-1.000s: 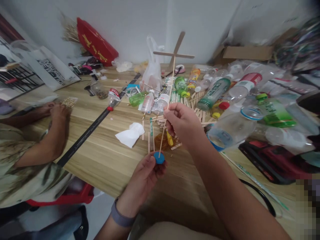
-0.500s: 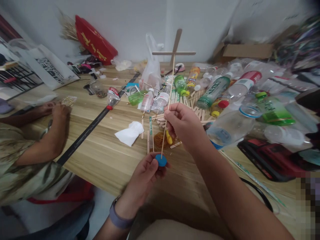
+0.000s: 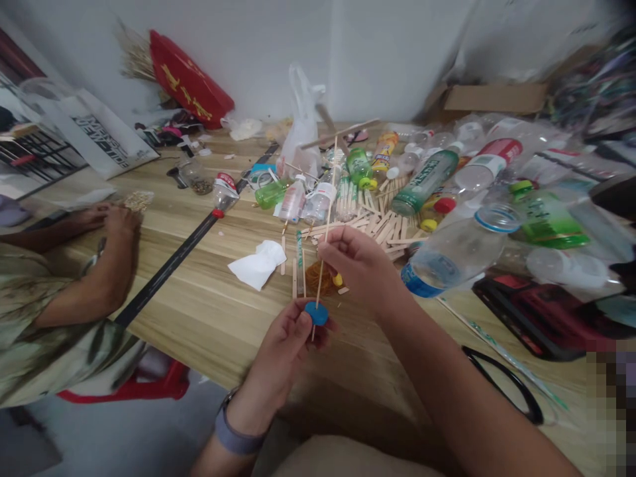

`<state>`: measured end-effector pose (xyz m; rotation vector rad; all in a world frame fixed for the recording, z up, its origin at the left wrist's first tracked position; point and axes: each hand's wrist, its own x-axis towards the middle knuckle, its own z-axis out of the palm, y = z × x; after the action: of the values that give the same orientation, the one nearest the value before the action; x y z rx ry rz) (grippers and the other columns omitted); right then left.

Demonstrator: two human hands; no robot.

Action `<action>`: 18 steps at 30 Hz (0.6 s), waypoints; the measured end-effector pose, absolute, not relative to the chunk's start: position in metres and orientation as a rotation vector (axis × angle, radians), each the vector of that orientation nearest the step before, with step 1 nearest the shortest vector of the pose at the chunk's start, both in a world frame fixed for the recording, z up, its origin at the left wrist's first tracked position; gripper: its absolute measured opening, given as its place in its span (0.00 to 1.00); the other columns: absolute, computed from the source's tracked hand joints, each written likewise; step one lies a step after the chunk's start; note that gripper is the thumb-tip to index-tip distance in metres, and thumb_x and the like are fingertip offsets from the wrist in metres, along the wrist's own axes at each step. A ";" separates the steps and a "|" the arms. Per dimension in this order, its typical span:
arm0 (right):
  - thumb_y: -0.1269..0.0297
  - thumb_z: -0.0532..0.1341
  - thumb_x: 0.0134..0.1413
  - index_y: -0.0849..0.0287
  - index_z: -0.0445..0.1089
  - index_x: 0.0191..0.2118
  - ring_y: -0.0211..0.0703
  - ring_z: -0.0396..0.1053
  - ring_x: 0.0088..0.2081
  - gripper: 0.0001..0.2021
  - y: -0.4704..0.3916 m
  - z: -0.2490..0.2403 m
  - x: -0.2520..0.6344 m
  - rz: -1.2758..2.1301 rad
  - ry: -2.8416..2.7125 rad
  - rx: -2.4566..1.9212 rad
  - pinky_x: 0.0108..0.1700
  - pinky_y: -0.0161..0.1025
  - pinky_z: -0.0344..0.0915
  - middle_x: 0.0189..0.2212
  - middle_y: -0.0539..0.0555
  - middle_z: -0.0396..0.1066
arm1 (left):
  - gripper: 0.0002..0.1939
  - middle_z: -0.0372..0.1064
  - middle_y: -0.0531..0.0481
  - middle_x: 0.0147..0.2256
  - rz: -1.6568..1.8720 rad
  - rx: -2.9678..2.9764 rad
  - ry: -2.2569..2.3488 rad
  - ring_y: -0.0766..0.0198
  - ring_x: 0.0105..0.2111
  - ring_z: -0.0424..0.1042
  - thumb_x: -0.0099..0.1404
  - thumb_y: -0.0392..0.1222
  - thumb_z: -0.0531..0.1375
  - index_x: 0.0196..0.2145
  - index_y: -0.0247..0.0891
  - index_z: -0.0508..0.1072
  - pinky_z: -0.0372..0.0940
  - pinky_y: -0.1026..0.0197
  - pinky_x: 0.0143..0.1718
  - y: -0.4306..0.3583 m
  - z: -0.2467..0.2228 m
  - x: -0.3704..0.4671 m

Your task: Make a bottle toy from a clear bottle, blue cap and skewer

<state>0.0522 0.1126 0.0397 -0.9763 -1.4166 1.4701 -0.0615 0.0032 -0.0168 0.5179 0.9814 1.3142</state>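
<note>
Our left hand (image 3: 287, 339) pinches the cap (image 3: 318, 315) by its edge; higher, our right hand (image 3: 362, 266) pinches the stick (image 3: 330, 205) that pierces it.

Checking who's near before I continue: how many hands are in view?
4: the left hand holding the blue disc, the right hand gripping the thin stick, and a co-worker's two hands at far left.

One blue cap (image 3: 317, 313), one held skewer (image 3: 329, 199), two crossed sticks (image 3: 358, 128)

Stick (image 3: 327, 215) through cap (image 3: 318, 315) — tissue (image 3: 258, 265) left, bottles (image 3: 430, 180) right, carton (image 3: 494, 98) behind bottles.
</note>
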 end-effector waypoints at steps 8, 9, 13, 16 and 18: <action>0.62 0.63 0.51 0.58 0.69 0.35 0.39 0.69 0.28 0.06 0.076 -0.001 0.055 1.598 -1.412 -1.044 0.31 0.37 0.66 0.29 0.50 0.72 | 0.28 0.63 0.61 0.23 1.315 0.431 1.175 0.77 0.16 0.47 0.52 0.60 0.71 0.41 0.38 0.70 0.41 0.68 0.18 0.009 -0.004 -0.052; 0.61 0.64 0.51 0.58 0.70 0.38 0.41 0.72 0.32 0.09 0.071 -0.006 0.056 1.600 -1.387 -1.060 0.33 0.38 0.68 0.32 0.52 0.73 | 0.29 0.61 0.61 0.22 1.310 0.404 1.213 0.77 0.16 0.47 0.52 0.60 0.71 0.42 0.39 0.70 0.40 0.68 0.18 0.009 -0.004 -0.050; 0.58 0.63 0.52 0.59 0.70 0.47 0.46 0.75 0.37 0.17 0.054 -0.021 0.059 1.666 -1.298 -1.055 0.38 0.43 0.72 0.40 0.57 0.76 | 0.34 0.59 0.61 0.21 1.291 0.337 1.274 0.75 0.18 0.51 0.48 0.62 0.71 0.45 0.38 0.70 0.41 0.69 0.18 0.008 -0.005 -0.042; 0.57 0.64 0.52 0.58 0.71 0.47 0.45 0.74 0.36 0.17 0.049 -0.026 0.059 1.654 -1.215 -1.051 0.37 0.41 0.71 0.40 0.56 0.76 | 0.34 0.58 0.61 0.20 1.303 0.345 1.278 0.75 0.18 0.49 0.47 0.63 0.71 0.43 0.37 0.71 0.41 0.68 0.19 0.009 -0.007 -0.039; 0.56 0.65 0.52 0.58 0.72 0.45 0.43 0.73 0.32 0.16 0.050 -0.025 0.057 1.624 -1.171 -1.048 0.31 0.38 0.69 0.36 0.54 0.76 | 0.32 0.58 0.61 0.20 1.309 0.381 1.276 0.75 0.18 0.47 0.49 0.62 0.70 0.43 0.37 0.72 0.40 0.67 0.19 0.008 -0.007 -0.037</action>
<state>0.0574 0.0503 -0.0252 -1.0483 -1.1709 1.6239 -0.0375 0.0083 -0.0073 0.3808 1.2759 1.3095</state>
